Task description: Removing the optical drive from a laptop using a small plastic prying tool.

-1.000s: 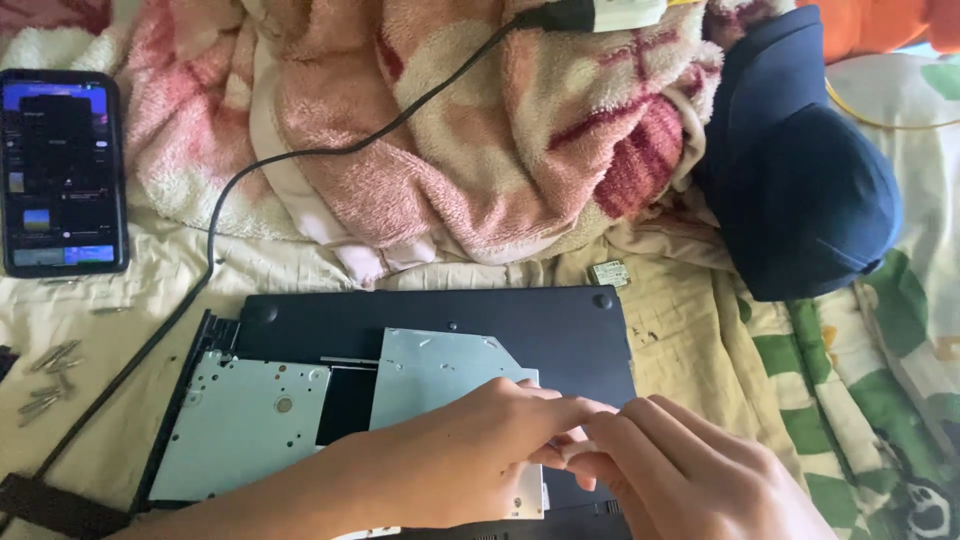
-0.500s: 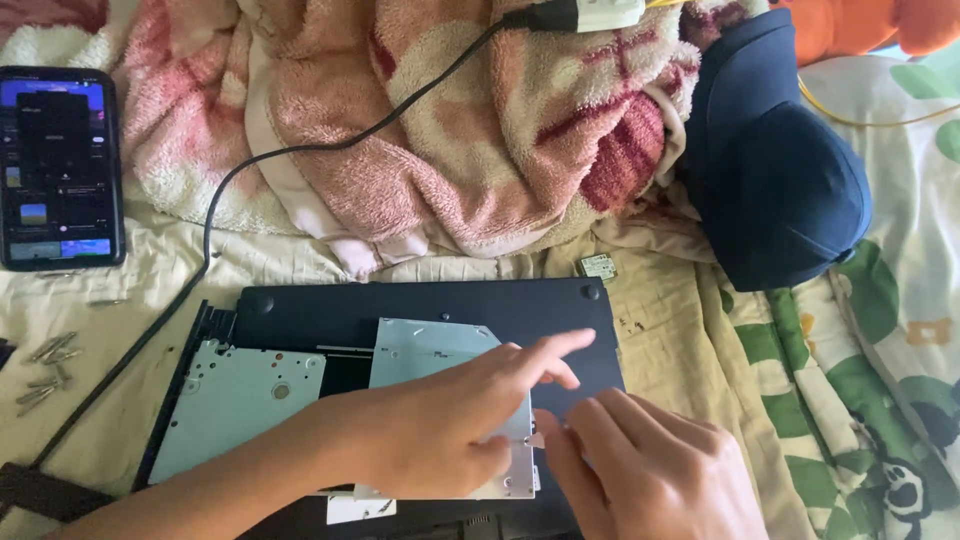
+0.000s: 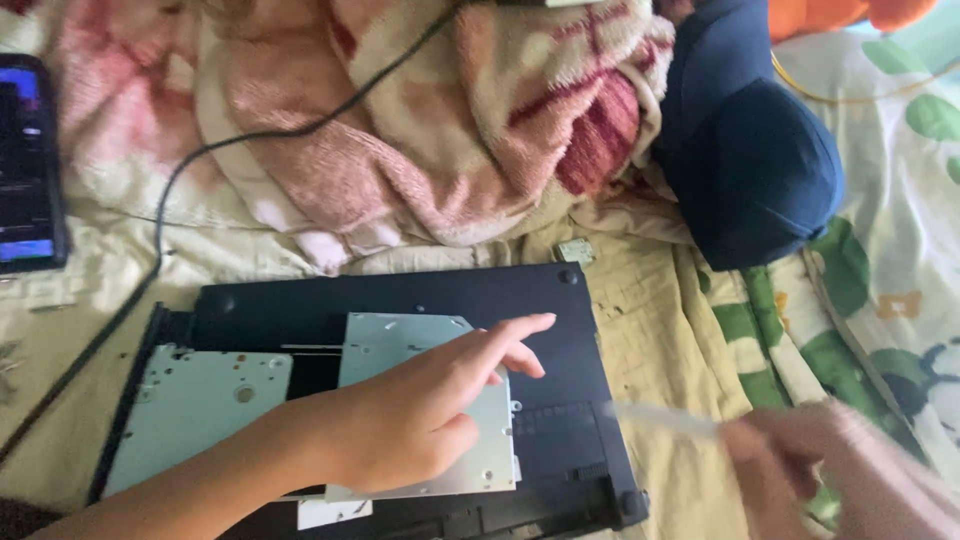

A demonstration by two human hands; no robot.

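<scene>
1. Nearest, the right hand (image 3: 850,470) is blurred at the lower right; its grip is closed around a thin pale tool (image 3: 665,420), perhaps a screwdriver, tip aimed at the laptop.
2. The left hand (image 3: 420,415) lies loosely open, holding nothing, pressing on a silver drive panel (image 3: 430,400), apparently steadying it.
3. The black laptop (image 3: 480,300) lies bottom-up on the bed.
4. Farther off: a pink blanket (image 3: 430,130), a black cable (image 3: 250,135), a phone (image 3: 25,165) and a navy cap (image 3: 750,150).
</scene>
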